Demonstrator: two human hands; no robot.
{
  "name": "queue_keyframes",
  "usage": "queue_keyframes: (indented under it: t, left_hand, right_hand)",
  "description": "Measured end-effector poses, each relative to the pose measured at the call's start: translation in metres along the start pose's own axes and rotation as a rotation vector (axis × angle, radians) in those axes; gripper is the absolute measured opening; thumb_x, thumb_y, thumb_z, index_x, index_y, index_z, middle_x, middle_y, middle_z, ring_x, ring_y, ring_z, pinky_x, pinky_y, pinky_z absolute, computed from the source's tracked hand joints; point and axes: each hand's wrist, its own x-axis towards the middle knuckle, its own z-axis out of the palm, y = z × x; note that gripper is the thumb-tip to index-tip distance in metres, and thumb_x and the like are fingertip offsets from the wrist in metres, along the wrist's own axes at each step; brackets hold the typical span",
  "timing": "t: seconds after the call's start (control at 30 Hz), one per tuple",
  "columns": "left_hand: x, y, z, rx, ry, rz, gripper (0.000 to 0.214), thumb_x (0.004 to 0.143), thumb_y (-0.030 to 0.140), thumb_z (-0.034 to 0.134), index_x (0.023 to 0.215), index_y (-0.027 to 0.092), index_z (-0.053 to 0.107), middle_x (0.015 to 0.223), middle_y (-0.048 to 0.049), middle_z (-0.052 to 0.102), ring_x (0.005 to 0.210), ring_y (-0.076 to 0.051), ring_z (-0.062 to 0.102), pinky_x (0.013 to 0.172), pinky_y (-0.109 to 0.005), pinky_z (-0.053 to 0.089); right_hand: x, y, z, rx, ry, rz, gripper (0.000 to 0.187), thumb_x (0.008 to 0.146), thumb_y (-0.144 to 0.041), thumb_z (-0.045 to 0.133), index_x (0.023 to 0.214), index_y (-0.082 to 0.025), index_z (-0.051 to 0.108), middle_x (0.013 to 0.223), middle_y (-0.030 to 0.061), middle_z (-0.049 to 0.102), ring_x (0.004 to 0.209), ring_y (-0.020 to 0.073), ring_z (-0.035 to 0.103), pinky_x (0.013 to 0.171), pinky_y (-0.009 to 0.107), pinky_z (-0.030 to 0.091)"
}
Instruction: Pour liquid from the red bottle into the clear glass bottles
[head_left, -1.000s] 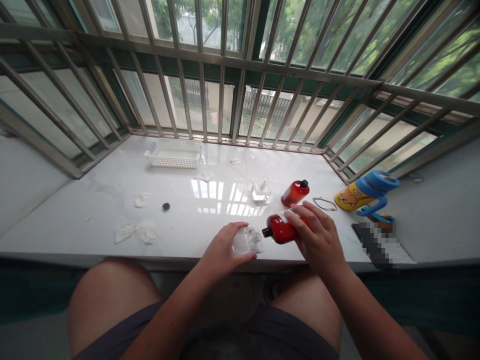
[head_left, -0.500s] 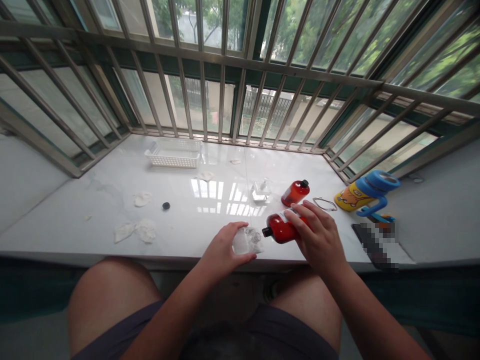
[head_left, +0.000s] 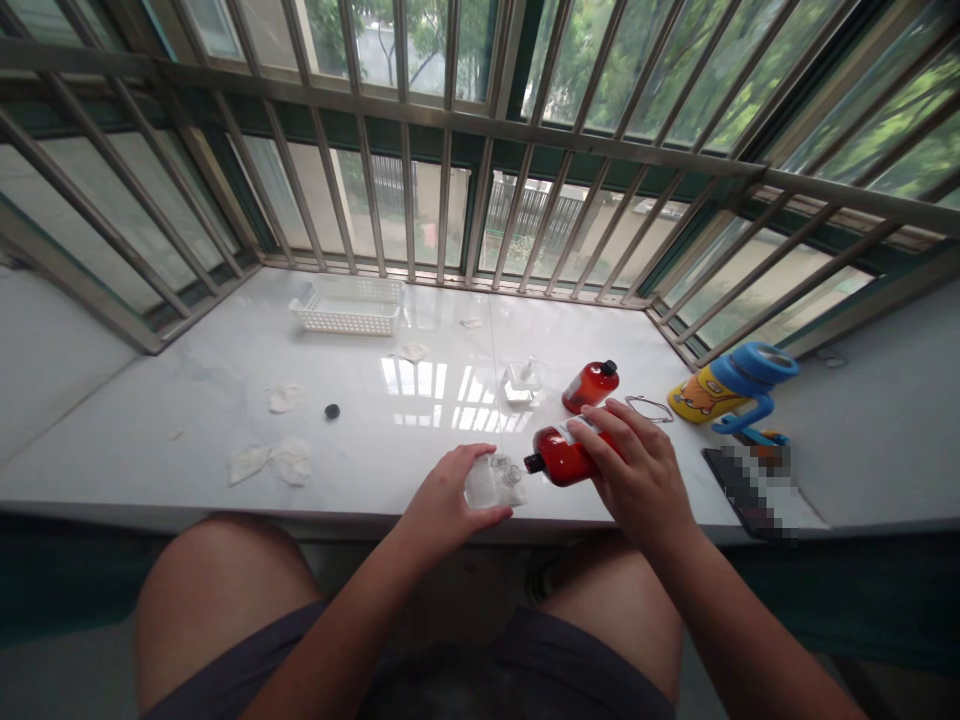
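Observation:
My left hand [head_left: 448, 495] grips a clear bottle [head_left: 486, 484] near the counter's front edge, thumb on the near side and fingers on the far side. In my right hand [head_left: 637, 465] is a red bottle [head_left: 564, 457], tipped sideways with its uncapped black neck pointing left. That neck is right beside the clear bottle's mouth; whether liquid runs between them I cannot tell. Behind it a second red bottle [head_left: 589, 387] with a black cap leans or lies on the counter. A loose black cap [head_left: 332, 412] lies well to the left of my hands.
On the white counter [head_left: 420, 420] are a white basket [head_left: 346, 318], crumpled tissues [head_left: 289, 462] and a clear pump bottle [head_left: 523, 382]. A thin cord loop [head_left: 649, 408], a yellow-blue flask [head_left: 731, 382] and a dark phone-like slab [head_left: 739, 490] lie right. Window bars [head_left: 465, 215] bound the back.

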Motion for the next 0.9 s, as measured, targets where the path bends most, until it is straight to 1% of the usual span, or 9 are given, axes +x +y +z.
queue_keyframes:
  t: [0.13, 0.37, 0.6, 0.9]
  left_hand:
    - [0.0001, 0.0005, -0.0002, -0.006, -0.002, 0.002, 0.073, 0.073, 0.028, 0.094, 0.138, 0.027, 0.062, 0.142, -0.0085, 0.068, 0.129, -0.031, 0.066, 0.112, -0.047, 0.053]
    - [-0.0005, 0.0007, -0.0005, -0.015, 0.002, -0.006, 0.072, 0.073, 0.028, 0.093, 0.138, 0.028, 0.062, 0.141, -0.0083, 0.068, 0.127, -0.032, 0.067, 0.110, -0.047, 0.055]
    - [-0.0007, -0.0015, 0.0001, -0.023, 0.008, 0.001, 0.072, 0.073, 0.028, 0.093, 0.138, 0.028, 0.062, 0.141, -0.0084, 0.068, 0.127, -0.032, 0.067, 0.107, -0.045, 0.057]
    - [-0.0001, 0.0011, -0.0015, -0.007, 0.006, -0.010, 0.072, 0.073, 0.027, 0.093, 0.138, 0.027, 0.062, 0.141, -0.0084, 0.068, 0.126, -0.031, 0.067, 0.109, -0.046, 0.055]
  right_hand:
    - [0.0027, 0.0000, -0.0020, -0.002, -0.003, -0.010, 0.053, 0.098, -0.006, 0.064, 0.145, -0.028, 0.059, 0.145, 0.0104, 0.069, 0.145, 0.0347, 0.054, 0.115, 0.051, 0.045]
    - [0.0065, 0.0002, -0.0038, -0.011, 0.007, -0.031, 0.049, 0.097, -0.005, 0.065, 0.142, -0.026, 0.062, 0.143, 0.0116, 0.070, 0.143, 0.0353, 0.056, 0.114, 0.050, 0.045]
    - [0.0069, 0.0005, -0.0043, -0.011, 0.003, -0.037, 0.055, 0.097, -0.006, 0.063, 0.147, -0.028, 0.059, 0.145, 0.0110, 0.070, 0.145, 0.0353, 0.055, 0.115, 0.051, 0.045]
    - [0.0085, 0.0004, -0.0042, -0.017, 0.012, -0.050, 0.050, 0.097, -0.005, 0.064, 0.143, -0.026, 0.062, 0.143, 0.0116, 0.070, 0.143, 0.0351, 0.057, 0.116, 0.051, 0.045]
